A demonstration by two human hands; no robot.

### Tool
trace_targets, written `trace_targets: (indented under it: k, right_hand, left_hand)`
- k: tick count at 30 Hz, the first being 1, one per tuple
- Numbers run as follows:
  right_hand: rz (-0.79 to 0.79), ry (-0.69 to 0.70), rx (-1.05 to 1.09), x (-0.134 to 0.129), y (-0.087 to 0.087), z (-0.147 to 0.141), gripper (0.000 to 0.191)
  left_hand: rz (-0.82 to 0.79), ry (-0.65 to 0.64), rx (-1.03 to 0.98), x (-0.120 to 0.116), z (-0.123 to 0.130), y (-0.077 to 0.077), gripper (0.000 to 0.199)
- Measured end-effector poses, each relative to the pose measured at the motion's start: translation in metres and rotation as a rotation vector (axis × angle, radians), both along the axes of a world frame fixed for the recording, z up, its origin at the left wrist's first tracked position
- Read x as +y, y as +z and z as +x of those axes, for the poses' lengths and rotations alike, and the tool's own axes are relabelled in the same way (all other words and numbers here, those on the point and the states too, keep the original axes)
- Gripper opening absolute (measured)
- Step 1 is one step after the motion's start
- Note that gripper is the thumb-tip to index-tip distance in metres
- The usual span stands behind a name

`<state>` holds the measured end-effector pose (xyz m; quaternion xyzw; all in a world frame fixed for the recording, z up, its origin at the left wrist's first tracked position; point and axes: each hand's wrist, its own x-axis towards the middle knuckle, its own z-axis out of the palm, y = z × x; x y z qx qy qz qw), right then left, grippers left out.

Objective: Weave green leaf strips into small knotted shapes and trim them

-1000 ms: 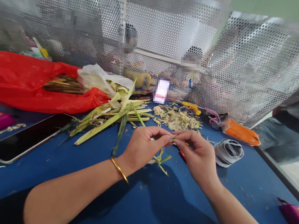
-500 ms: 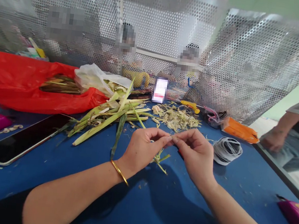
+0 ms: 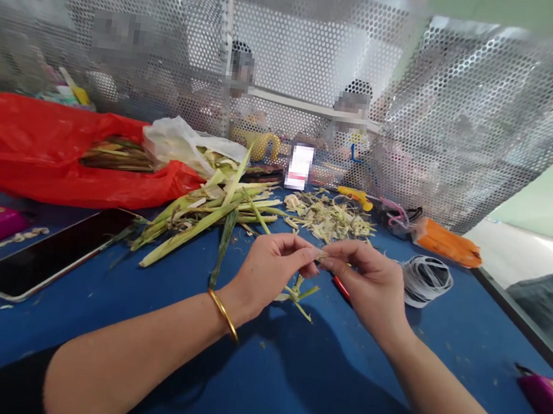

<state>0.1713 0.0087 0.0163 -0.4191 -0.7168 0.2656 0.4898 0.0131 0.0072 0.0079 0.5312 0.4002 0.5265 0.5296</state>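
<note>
My left hand (image 3: 268,273), with a gold bangle at its wrist, is closed in a pinch, thumb pressed to the fingers. Fingertip to fingertip with it, my right hand (image 3: 371,282) pinches too. Between them shows a bit of a small pale leaf strip (image 3: 321,257), mostly covered by the fingers. Just below hangs or lies a knotted green leaf piece (image 3: 300,296); whether it joins the strip I cannot tell. A red stick-like tool (image 3: 342,287) lies partly behind my right hand. A roll of whitish tape or cord (image 3: 426,281) stands to its right.
Long green leaves (image 3: 193,227) and a heap of leaf scraps (image 3: 333,217) lie beyond my hands. Left are a red plastic bag (image 3: 26,149) and a large phone (image 3: 54,250). An orange packet (image 3: 446,242) lies right. A perforated metal screen (image 3: 307,43) borders the blue table.
My right hand has shifted slightly right and its fingers have opened a little, uncovering the red tool. The person at the right has mostly moved out of view.
</note>
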Motion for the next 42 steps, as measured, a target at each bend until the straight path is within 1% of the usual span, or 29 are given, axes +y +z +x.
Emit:
trace_targets:
  k: [2,4,6,8,11,14,18,20,25,27,30,34,39,42]
  right_hand:
    - [-0.012,-0.013,-0.027,0.000,0.000,0.000,0.005]
    - [0.015,-0.030,-0.065,0.000,-0.001,0.000,0.006]
    - [0.110,-0.047,-0.142,-0.001,-0.002,0.001,0.010]
    - [0.251,-0.050,-0.260,-0.001,-0.003,0.002,0.013]
    - [0.403,-0.027,-0.407,-0.002,-0.004,0.004,0.011]
    - [0.435,-0.038,-0.414,-0.002,-0.004,0.004,0.011]
    - [0.410,-0.072,-0.350,-0.002,-0.005,0.002,0.010]
    - [0.418,-0.092,-0.354,-0.003,-0.004,0.002,0.009]
    - [0.580,-0.074,-0.524,-0.003,-0.006,0.004,0.018]
    - [0.616,-0.081,-0.532,-0.002,-0.007,0.005,0.020]
    - [0.575,-0.098,-0.463,-0.002,-0.008,0.004,0.017]
    - [0.407,-0.107,-0.312,-0.003,-0.007,0.001,0.015]
    - [0.183,-0.089,-0.121,-0.004,-0.003,-0.004,0.009]
    - [0.069,-0.103,-0.051,-0.004,-0.004,-0.005,0.006]
  left_hand:
    - [0.006,0.007,0.016,0.000,0.000,-0.001,0.013]
    - [-0.005,0.020,0.012,0.001,0.000,-0.001,0.011]
    - [-0.071,0.014,-0.030,0.001,0.000,-0.001,0.011]
    - [-0.165,-0.009,-0.102,0.001,0.000,-0.001,0.012]
    - [-0.261,-0.048,-0.191,0.001,-0.001,-0.001,0.014]
    - [-0.278,-0.069,-0.215,0.001,-0.001,-0.002,0.013]
    - [-0.267,-0.075,-0.208,0.002,-0.002,-0.002,0.012]
    - [-0.273,-0.085,-0.212,0.002,-0.003,-0.002,0.013]
    - [-0.319,-0.097,-0.215,0.004,-0.004,-0.002,0.012]
    - [-0.319,-0.099,-0.209,0.004,-0.003,-0.002,0.011]
    - [-0.301,-0.103,-0.216,0.003,-0.002,-0.003,0.012]
    - [-0.267,-0.085,-0.212,0.003,-0.001,-0.005,0.014]
    - [-0.086,-0.049,-0.098,0.002,0.000,-0.004,0.014]
    - [-0.027,-0.007,-0.017,0.002,0.000,-0.002,0.012]
